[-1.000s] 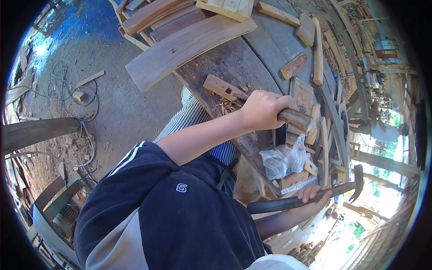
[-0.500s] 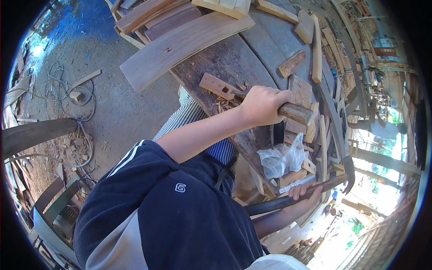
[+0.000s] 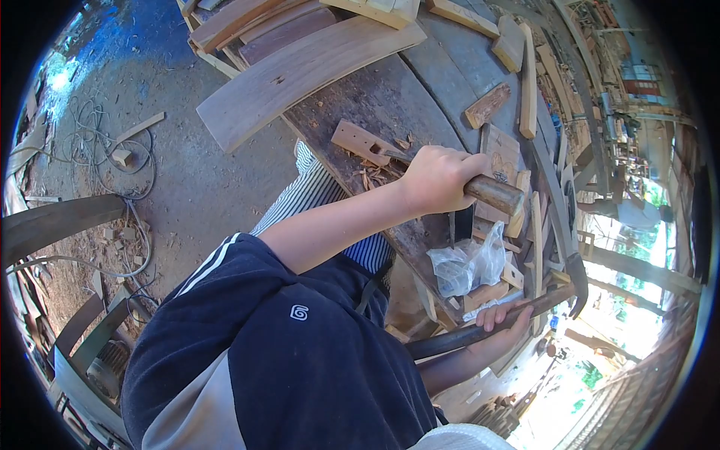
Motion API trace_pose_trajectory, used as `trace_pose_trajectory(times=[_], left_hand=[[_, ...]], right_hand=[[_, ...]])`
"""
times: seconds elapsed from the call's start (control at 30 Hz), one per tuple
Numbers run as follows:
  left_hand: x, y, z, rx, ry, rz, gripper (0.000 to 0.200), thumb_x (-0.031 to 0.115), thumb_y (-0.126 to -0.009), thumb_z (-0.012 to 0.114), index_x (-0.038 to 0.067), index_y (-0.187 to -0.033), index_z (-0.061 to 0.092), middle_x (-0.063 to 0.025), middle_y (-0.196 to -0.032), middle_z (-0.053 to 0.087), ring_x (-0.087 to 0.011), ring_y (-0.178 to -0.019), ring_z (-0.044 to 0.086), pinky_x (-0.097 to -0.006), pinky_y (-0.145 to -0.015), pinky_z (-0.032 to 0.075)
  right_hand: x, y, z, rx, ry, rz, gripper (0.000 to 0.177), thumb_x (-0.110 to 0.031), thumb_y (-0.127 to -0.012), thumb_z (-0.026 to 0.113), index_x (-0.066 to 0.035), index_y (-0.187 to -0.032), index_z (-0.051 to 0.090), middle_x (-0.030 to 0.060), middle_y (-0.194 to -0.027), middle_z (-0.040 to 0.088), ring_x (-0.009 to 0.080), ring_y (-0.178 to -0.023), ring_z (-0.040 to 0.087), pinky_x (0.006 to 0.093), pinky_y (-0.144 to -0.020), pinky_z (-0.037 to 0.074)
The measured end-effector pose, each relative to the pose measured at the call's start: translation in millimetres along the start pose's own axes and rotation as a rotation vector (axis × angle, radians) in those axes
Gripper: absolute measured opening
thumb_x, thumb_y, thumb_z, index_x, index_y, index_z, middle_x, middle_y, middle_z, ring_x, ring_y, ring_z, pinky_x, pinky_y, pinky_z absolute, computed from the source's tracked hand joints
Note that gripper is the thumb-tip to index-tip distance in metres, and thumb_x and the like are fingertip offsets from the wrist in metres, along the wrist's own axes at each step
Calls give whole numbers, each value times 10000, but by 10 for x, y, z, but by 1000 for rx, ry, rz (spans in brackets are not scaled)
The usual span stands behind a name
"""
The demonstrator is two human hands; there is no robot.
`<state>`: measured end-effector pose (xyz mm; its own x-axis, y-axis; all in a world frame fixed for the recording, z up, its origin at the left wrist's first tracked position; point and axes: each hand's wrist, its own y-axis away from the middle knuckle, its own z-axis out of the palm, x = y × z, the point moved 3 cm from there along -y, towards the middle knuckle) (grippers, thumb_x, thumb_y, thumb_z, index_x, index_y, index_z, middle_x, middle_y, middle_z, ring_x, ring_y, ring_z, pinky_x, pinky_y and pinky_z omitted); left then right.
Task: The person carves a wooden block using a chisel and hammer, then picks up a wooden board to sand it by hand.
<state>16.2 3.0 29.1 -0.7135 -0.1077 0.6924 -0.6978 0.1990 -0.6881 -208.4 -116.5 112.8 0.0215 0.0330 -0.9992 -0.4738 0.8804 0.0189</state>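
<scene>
My left hand [image 3: 442,178] is wrapped round a chisel [image 3: 495,195] with a thick wooden handle. Its blade slants down to a slot in a small reddish-brown wooden block [image 3: 360,142], which lies on the dark workbench [image 3: 375,97]. Wood chips [image 3: 375,178] are scattered beside the block, near my left wrist. Lower down, my right hand [image 3: 504,330] grips a hammer [image 3: 450,341] by its long handle. The hammer's curved metal head is apart from the chisel's handle end. A crumpled clear plastic bag [image 3: 469,262] lies between my two hands.
A broad curved board [image 3: 300,75] overhangs the bench edge, beside stacked wooden pieces [image 3: 277,37]. Wood offcuts [image 3: 487,105] lie across the bench. A tangled cable [image 3: 94,150] rests on the floor. A bent wooden piece [image 3: 64,225] stands at the left.
The hammer and my right hand have shifted very slightly. My left hand stays on the chisel, and the slotted block keeps its place on the bench.
</scene>
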Motion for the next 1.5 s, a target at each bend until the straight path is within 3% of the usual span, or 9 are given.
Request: trace_pose_trajectory(times=[0.3,0.57,0.67,0.77,1.03,1.1,1.23,1.43,1.5], left_hand=[[0,-61,57,-9,-14,-68,288,168,-630,739,122,-845,552,-81,-661,628,-294,-644,656,-403,-553,510],[1,12,213,-89,-64,-37,271,188,-644,735,118,-834,554,-79,-679,639,-278,-660,665,-398,-576,521],[-2,-3,226,-62,-89,-59,272,173,-639,736,119,-831,551,-81,-679,637,-279,-663,664,-393,-577,519],[-67,-60,172,-5,-83,-68,309,147,-584,760,129,-784,524,-59,-643,596,-280,-621,636,-396,-545,494],[-56,0,295,-36,-112,-37,283,143,-593,744,123,-767,521,-53,-636,596,-269,-613,635,-389,-542,495],[-72,7,302,-33,-116,-18,278,143,-595,739,121,-761,517,-49,-635,595,-264,-614,638,-387,-543,496],[-140,30,305,-59,-161,36,274,141,-593,728,118,-754,506,-40,-636,597,-250,-612,638,-371,-551,498],[-135,32,355,-102,-162,30,293,141,-582,734,116,-770,511,-34,-649,601,-247,-623,640,-373,-563,499],[-131,25,355,-118,-163,19,295,137,-583,735,116,-775,512,-35,-652,601,-248,-629,642,-375,-565,500]], right_hand=[[-181,29,35,-21,57,-69,293,-361,-1022,442,-79,-1088,477,9,-575,402,88,-410,357,232,-376,315],[-248,48,86,-118,-114,-377,266,-362,-1032,438,-101,-1025,488,-13,-567,389,75,-393,348,233,-358,313],[43,186,171,-346,341,124,215,-270,-1036,445,-56,-1049,466,30,-573,416,100,-397,374,254,-359,339],[-51,77,30,-332,278,200,190,-237,-1026,471,-48,-1047,470,35,-587,417,102,-403,372,254,-358,333],[-244,-152,54,-10,-98,-286,204,-297,-1028,471,-100,-979,476,-3,-599,427,98,-389,357,239,-349,316],[79,-63,224,-221,341,-100,213,-286,-1028,473,-75,-994,468,5,-575,417,102,-386,388,254,-347,347],[28,-139,75,-383,360,269,227,-303,-1028,471,-76,-1006,465,13,-582,421,111,-389,389,258,-348,338],[-237,-313,9,46,-1,-136,291,-374,-1026,464,-86,-989,451,-2,-593,358,97,-403,351,257,-372,342],[-27,-327,34,-24,-86,-141,246,-321,-1036,454,-82,-982,433,5,-597,379,94,-404,359,258,-372,349]])
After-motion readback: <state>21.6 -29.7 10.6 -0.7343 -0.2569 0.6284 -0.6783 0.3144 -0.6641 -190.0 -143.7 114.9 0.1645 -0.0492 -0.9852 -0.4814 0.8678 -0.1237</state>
